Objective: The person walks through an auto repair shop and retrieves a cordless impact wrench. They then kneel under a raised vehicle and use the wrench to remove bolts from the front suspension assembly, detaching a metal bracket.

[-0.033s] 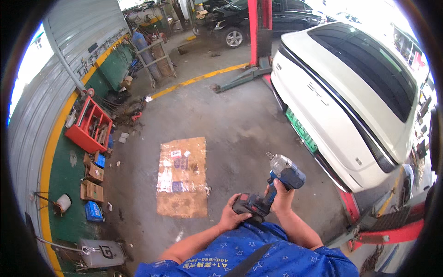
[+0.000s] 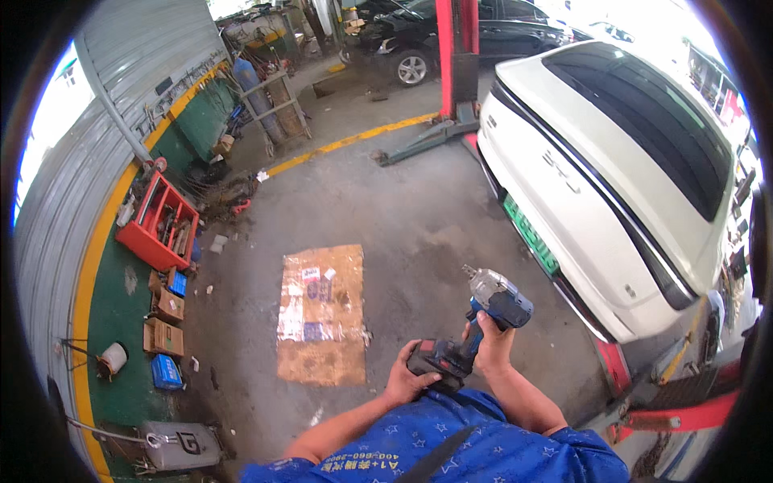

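A cordless impact wrench (image 2: 501, 298), blue with a silver nose, is held up close in front of my blue star-patterned shirt. My right hand (image 2: 493, 342) is wrapped round its handle just below the motor housing. At the lower end, my left hand (image 2: 408, 378) grips the black battery pack (image 2: 437, 361), thumb lying across its side. The bare square drive of the wrench points away to the upper left, with no socket on it. Both hands are closed; the palm sides and some fingers are hidden.
A flattened cardboard sheet (image 2: 322, 346) lies on the grey floor ahead. The white car (image 2: 580, 185) stands right, beside a red lift post (image 2: 445, 64) and lift arm (image 2: 431, 141). Along the left wall are a red tool cart (image 2: 153, 233), small boxes (image 2: 163, 336) and a grey container (image 2: 181, 447).
The surroundings sit slightly lower and further right in the picture. Both hands keep the same hold on the impact wrench.
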Demonstrator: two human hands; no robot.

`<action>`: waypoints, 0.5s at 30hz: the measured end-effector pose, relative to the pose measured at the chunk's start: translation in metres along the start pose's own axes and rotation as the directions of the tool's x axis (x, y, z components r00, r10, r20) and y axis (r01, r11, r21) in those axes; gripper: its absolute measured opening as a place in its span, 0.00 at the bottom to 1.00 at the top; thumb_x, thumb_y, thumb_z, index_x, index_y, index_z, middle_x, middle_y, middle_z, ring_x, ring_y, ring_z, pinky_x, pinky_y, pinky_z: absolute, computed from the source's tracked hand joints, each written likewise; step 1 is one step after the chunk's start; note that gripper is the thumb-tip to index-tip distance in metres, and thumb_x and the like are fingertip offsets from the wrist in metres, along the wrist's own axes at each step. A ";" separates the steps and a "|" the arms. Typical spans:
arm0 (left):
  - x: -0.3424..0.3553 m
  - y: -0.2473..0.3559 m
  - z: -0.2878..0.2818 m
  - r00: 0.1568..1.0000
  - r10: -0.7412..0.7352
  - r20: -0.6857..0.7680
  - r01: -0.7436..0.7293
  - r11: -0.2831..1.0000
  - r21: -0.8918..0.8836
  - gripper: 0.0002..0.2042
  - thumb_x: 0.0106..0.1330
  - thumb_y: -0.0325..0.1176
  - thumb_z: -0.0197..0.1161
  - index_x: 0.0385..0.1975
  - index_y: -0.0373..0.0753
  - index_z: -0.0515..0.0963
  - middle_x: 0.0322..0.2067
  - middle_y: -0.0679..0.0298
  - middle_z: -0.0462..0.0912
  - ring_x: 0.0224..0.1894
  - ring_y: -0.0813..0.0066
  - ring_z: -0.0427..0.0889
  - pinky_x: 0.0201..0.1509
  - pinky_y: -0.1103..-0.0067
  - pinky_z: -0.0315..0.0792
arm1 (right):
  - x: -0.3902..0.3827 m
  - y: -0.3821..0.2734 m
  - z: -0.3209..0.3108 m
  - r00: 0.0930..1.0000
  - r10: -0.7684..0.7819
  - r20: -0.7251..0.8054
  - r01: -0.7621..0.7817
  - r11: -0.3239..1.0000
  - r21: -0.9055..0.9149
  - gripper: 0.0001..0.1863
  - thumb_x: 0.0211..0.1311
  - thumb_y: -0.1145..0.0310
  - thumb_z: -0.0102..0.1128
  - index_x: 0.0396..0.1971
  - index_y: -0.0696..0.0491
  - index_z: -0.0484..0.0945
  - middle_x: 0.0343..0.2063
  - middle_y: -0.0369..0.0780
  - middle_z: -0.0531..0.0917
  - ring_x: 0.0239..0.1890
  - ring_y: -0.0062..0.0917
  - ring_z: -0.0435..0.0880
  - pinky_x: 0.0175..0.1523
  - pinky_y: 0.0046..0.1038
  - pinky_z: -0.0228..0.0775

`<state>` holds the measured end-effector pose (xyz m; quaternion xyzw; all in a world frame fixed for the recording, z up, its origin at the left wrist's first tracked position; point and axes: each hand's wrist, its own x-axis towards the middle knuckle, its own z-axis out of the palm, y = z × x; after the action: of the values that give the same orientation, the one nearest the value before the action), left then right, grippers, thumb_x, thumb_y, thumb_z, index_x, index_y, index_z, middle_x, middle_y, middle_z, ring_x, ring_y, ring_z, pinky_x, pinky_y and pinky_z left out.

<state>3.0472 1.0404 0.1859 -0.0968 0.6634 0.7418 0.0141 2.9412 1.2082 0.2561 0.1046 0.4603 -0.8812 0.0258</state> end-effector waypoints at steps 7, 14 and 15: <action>0.211 0.015 -0.070 0.947 0.147 -0.286 -0.164 0.986 -0.037 0.46 0.44 0.33 0.84 0.64 0.34 0.62 0.55 0.57 0.75 0.58 0.67 0.74 0.64 0.71 0.69 | 0.243 0.048 0.126 0.882 0.214 0.419 -0.228 0.974 -0.019 0.28 0.50 0.75 0.69 0.54 0.56 0.73 0.42 0.43 0.82 0.35 0.30 0.83 0.37 0.32 0.78; 0.451 0.086 -0.208 0.957 0.231 -0.177 -0.243 0.969 -0.046 0.48 0.46 0.29 0.82 0.67 0.37 0.57 0.55 0.57 0.76 0.57 0.68 0.76 0.62 0.71 0.71 | 0.453 0.094 0.294 0.716 0.226 0.661 -0.300 0.954 -0.001 0.30 0.46 0.77 0.70 0.55 0.54 0.74 0.42 0.42 0.80 0.41 0.28 0.80 0.44 0.32 0.76; 0.481 0.102 -0.227 0.964 0.221 -0.146 -0.233 0.970 -0.071 0.48 0.47 0.28 0.82 0.67 0.37 0.57 0.55 0.57 0.76 0.57 0.68 0.76 0.63 0.71 0.71 | 0.475 0.096 0.319 0.736 0.213 0.642 -0.288 0.958 0.012 0.31 0.46 0.77 0.70 0.55 0.54 0.74 0.42 0.41 0.80 0.41 0.28 0.80 0.44 0.32 0.75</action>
<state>2.5886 0.7521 0.1852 -0.0713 0.6365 0.7584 -0.1211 2.4400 0.9170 0.2567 -0.1365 0.3567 -0.8768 0.2922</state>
